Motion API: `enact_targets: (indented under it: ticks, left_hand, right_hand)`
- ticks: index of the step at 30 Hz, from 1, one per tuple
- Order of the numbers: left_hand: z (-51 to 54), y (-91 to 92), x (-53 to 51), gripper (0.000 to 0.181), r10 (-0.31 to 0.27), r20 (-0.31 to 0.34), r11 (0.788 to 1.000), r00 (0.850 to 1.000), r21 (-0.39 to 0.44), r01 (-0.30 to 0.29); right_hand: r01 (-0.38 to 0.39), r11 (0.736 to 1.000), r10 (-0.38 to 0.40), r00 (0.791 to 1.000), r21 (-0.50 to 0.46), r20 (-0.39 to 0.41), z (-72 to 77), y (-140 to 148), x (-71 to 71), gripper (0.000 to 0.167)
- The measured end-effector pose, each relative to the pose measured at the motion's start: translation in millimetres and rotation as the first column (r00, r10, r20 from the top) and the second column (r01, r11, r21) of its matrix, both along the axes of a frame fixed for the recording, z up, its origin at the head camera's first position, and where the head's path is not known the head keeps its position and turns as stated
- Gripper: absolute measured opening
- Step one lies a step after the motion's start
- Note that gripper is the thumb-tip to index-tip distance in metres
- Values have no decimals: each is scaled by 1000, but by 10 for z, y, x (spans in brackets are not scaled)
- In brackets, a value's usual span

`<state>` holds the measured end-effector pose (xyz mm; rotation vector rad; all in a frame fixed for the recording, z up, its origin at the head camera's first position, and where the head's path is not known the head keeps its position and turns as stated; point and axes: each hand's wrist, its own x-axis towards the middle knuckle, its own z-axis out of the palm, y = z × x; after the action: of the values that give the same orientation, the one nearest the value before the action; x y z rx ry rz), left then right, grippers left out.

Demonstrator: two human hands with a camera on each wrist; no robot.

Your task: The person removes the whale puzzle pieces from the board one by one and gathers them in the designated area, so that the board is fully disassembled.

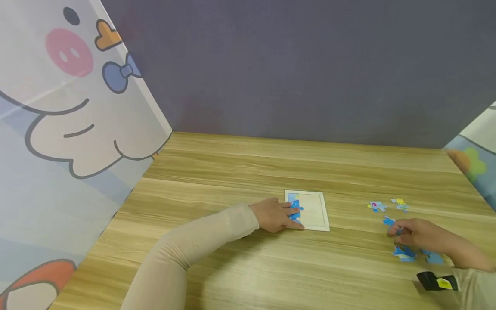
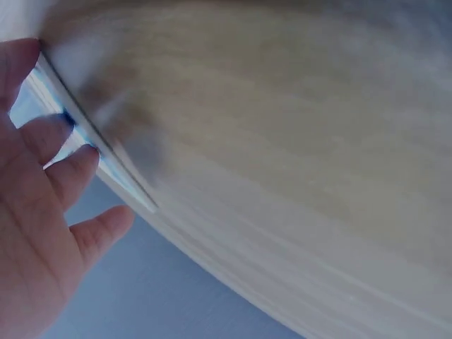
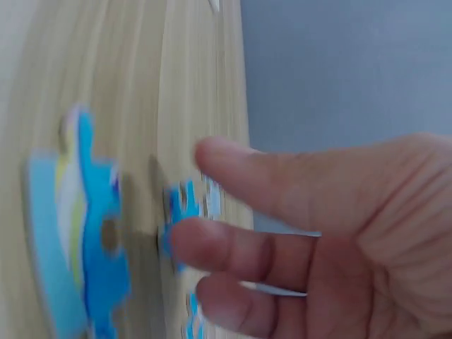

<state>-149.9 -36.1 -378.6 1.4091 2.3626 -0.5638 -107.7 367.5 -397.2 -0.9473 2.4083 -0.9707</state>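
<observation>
My left hand (image 1: 273, 214) rests with spread fingers on the left part of a shallow square tray (image 1: 327, 219), over blue puzzle pieces (image 1: 296, 203) set along that side. The left wrist view has the hand (image 2: 42, 191) touching the tray (image 2: 138, 196). My right hand (image 1: 424, 236) hovers at a blue piece (image 1: 388, 221), its fingers bent and partly covering it. In the right wrist view, a gap separates thumb and fingers of the hand (image 3: 311, 226), with nothing between them; a blue piece (image 3: 185, 201) lies beyond.
Two loose pieces, one with a pink spiral (image 1: 377, 206) and one with a yellow sun (image 1: 401, 203), lie farther back. Nearer are a blue-and-white piece (image 1: 404, 254) and a light blue piece (image 1: 433, 258). A dark grey panel (image 1: 294, 77) stands behind the wooden table (image 1: 217, 172).
</observation>
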Motion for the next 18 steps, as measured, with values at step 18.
enact_targets:
  ticks: [18]
  left_hand:
    - [107, -79, 57, 52, 4, 62, 1000, 998, 11, -5]
  right_hand:
    - [192, 975, -172, 973, 116, -156, 211, -1045, -318, 15]
